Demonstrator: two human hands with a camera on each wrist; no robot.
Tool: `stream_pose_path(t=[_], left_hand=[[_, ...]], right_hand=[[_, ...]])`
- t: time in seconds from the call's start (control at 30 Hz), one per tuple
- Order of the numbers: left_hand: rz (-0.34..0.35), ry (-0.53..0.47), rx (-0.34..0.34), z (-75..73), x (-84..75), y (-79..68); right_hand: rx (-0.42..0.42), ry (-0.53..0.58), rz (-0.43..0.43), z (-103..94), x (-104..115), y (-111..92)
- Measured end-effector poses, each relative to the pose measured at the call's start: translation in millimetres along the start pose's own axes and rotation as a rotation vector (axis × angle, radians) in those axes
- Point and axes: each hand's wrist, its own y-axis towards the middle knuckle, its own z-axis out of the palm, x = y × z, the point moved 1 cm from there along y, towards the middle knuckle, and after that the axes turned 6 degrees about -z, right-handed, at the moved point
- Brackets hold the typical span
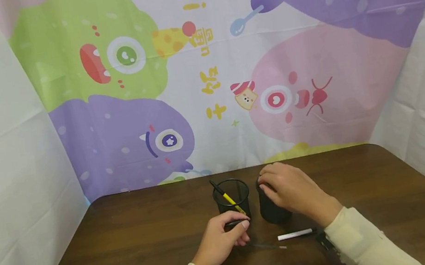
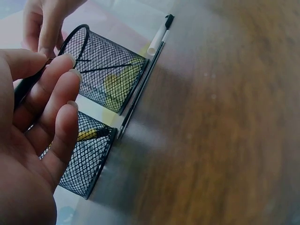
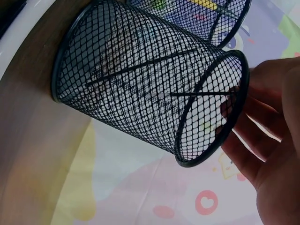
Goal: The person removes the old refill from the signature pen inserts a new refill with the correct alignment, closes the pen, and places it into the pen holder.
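My left hand (image 1: pixel 222 241) pinches a slim black pen (image 1: pixel 234 223) between thumb and fingers, in front of the left black mesh pen holder (image 1: pixel 233 204). That holder stands upright with a yellow-and-black pen (image 1: pixel 229 199) leaning inside it. My right hand (image 1: pixel 291 187) is at the mouth of the right mesh pen holder (image 1: pixel 274 211), fingers curled at its rim. In the right wrist view a thin dark stick (image 3: pixel 201 94) runs from these fingertips into the holder (image 3: pixel 136 79); its kind is unclear, and the fingertips are partly hidden by the rim.
On the brown wooden table (image 1: pixel 131 249), a white pen (image 1: pixel 295 234) with a black end lies before the right holder. A thin dark rod (image 1: pixel 267 246) with a pale tip lies nearer me. A cartoon-printed cloth (image 1: pixel 214 141) hangs behind the table.
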Motion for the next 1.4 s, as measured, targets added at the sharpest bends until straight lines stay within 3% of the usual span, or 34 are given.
stream_pose_path(t=[0.4, 0.8, 1.4], left_hand=[[-0.003, -0.01, 0.001, 0.9, -1.6, -0.4], [0.002, 0.002, 0.006, 1.0, 2.4, 0.6], [-0.02, -0.013, 0.004, 0.9, -2.4, -0.7]], right_hand=[[-0.074, -0.001, -0.06, -4.9, -2.8, -2.1], [-0.194, 0.017, -0.052, -10.8, -2.2, -1.2], [-0.146, 0.028, -0.091, -15.4, 6.1, -2.0]])
